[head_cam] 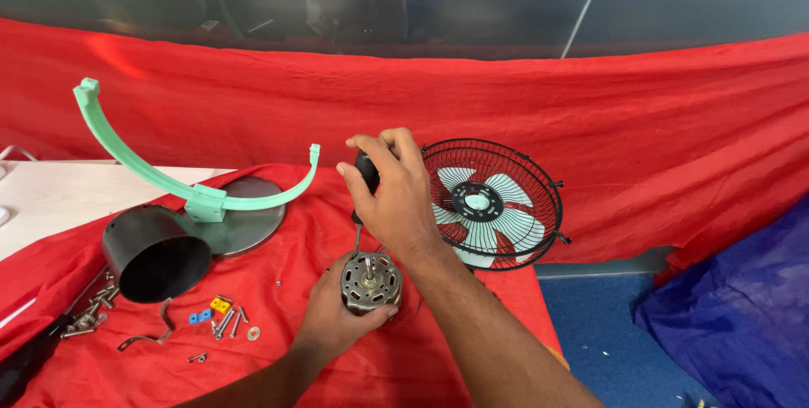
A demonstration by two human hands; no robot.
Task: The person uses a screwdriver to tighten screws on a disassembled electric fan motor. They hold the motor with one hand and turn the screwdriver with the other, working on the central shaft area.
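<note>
The left hand (pixel 337 317) is gripping the small electric motor (pixel 371 281) from below and from the side, holding it upright on the red cloth (pixel 404 357) that is covering the counter (pixel 50 197). The right hand (pixel 389 189) is wrapping closed around the black handle of a screwdriver (pixel 365 176), whose shaft is pointing straight down onto the top face of the motor, beside the shaft.

Judged from this posture, the step in hand is the working of a screw on the motor housing. The next move calls for keeping the blade seated in the screw head, pressing down and holding the motor against rotation.

A black cylindrical cover (pixel 153 252) is lying on its side to the left, just beside a green curved bracket (pixel 198 193) standing on a round grey base (pixel 249 221). Loose screws and small parts (pixel 223 317) are lying near the motor. A caged fan head (pixel 493 204) is leaning behind the right hand.
</note>
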